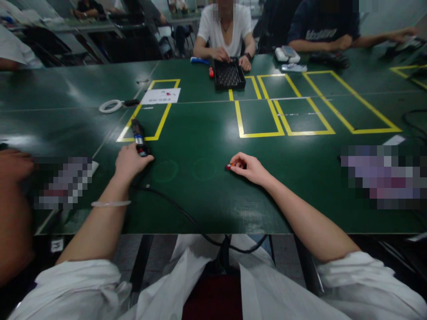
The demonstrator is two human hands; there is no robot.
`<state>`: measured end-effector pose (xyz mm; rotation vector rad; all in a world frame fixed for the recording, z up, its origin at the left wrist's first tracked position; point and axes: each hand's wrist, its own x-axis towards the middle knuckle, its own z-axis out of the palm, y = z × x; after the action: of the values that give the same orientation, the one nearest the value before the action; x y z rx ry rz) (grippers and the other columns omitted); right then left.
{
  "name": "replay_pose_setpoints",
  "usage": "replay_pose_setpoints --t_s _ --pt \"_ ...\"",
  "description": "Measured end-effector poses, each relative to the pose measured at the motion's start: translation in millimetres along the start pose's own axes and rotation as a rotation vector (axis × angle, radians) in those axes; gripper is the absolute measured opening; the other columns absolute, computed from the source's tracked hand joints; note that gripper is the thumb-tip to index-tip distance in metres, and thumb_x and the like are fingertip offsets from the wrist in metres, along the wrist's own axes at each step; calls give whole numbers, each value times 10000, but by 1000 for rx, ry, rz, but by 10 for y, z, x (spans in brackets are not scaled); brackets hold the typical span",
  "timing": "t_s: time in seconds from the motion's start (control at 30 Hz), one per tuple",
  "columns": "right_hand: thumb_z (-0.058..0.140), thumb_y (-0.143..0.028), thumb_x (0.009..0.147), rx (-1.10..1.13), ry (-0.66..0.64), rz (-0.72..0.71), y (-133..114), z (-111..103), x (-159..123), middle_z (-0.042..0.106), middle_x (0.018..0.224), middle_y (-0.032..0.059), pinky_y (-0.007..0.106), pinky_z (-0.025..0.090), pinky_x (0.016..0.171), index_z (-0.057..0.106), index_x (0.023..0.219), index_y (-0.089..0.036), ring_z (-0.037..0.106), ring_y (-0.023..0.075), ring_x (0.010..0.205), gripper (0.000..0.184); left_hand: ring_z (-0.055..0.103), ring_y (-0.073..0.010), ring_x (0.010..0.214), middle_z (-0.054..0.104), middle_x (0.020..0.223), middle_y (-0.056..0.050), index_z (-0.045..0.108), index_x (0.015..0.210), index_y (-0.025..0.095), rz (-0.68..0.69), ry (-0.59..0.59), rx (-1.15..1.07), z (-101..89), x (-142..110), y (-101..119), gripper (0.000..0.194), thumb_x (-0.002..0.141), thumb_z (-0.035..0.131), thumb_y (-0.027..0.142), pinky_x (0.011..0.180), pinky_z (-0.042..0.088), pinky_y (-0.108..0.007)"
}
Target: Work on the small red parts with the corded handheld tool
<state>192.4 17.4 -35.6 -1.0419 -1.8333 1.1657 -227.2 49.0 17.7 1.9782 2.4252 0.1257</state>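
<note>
My left hand (130, 160) is at the near end of a black cylindrical object (138, 133) with a silver-and-blue band. The fingers wrap its left side, and the thumb points out to the right. Part of the grip is hidden. Near the middle of the green table (187, 204), my right hand (249, 168) pinches a small red and orange piece (228, 166) between thumb and fingertips, low over the surface. The piece is too small to identify. Two faint circles are drawn on the table between my hands.
Yellow tape rectangles (262, 134) mark the table. A white printed sheet (156, 97) and a white ring with a dark handle (111, 106) lie at left. A black cable (180, 212) runs toward my lap. Opposite, a person (225, 33) handles a black tray (218, 84).
</note>
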Motion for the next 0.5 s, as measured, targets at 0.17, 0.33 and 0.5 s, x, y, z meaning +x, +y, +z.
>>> replay_pose_setpoints --t_s 0.17,0.33,0.5 --pt "665 -320 807 15 29 7 -4 -17 7 573 691 -26 261 415 597 607 933 -183 504 112 605 194 578 -319 1066 570 1173 -172 503 1337 131 105 -9 -7 85 -231 738 673 801 614 522 886 510 -421" --pt "653 -305 800 -31 103 -17 20 -35 20 596 725 -10 270 421 611 594 899 -195 524 124 632 160 561 -310 1100 554 1217 -156 445 1402 173 321 -6 -30 136 -546 1499 676 831 607 496 866 511 -391" --pt "644 -307 798 -103 215 -30 22 -63 23 589 725 -11 284 439 647 580 883 -203 529 133 651 149 536 -301 1124 544 1241 -154 410 1431 154 505 -20 -65 157 -759 2066 693 843 606 464 840 515 -371"
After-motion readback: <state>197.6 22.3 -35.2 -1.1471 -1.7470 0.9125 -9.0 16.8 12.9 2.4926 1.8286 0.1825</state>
